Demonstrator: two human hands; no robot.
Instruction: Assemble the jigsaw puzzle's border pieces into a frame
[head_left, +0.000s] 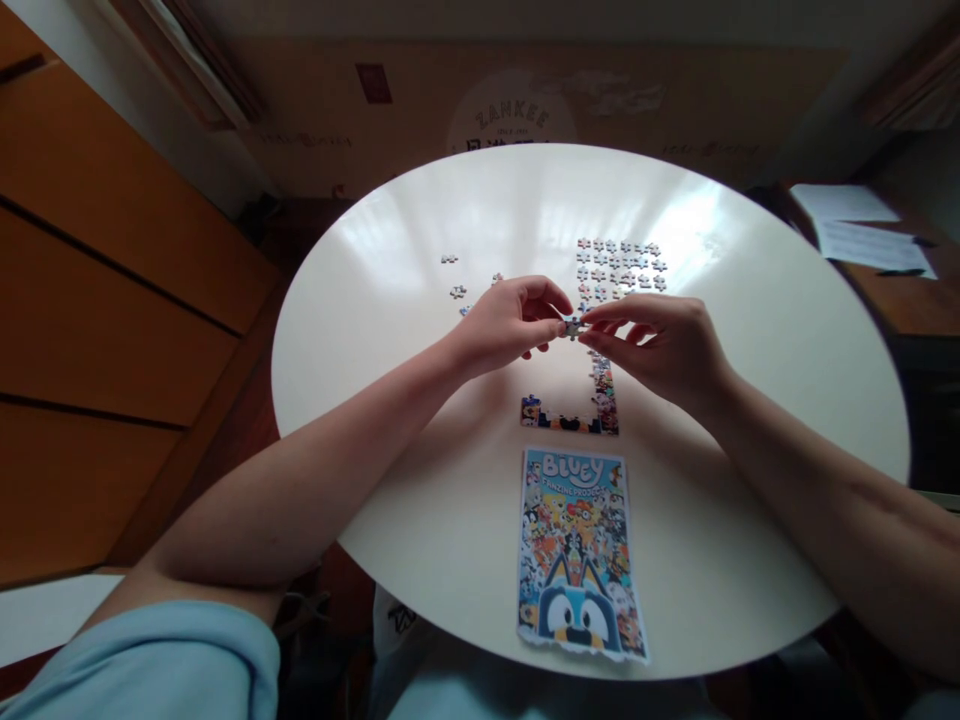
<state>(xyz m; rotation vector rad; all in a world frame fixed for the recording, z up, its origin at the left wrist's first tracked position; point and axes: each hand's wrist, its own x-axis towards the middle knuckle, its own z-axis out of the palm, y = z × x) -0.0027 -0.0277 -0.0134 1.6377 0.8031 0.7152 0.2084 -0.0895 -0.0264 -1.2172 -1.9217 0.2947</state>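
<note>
Between my two hands, over the middle of the table, is a small jigsaw puzzle piece (572,327). My left hand (521,318) pinches its left side between thumb and fingers. From the right, the thumb and fingertips of my right hand (652,335) close on the same piece. Just below them lies a joined strip of puzzle (606,400), running down and then left along a bottom edge to a corner. Part of that strip is hidden by my hands. Nearer to me lies a paper picture (577,550) reading "Bluey Fanzine Project", with a torn lower edge.
Loose puzzle pieces (615,262) stand in rows beyond my right hand. A few more pieces (457,292) lie scattered beyond my left hand. Everything rests on a white oval table (360,330). Papers and pens lie on a brown surface (907,295) at the right.
</note>
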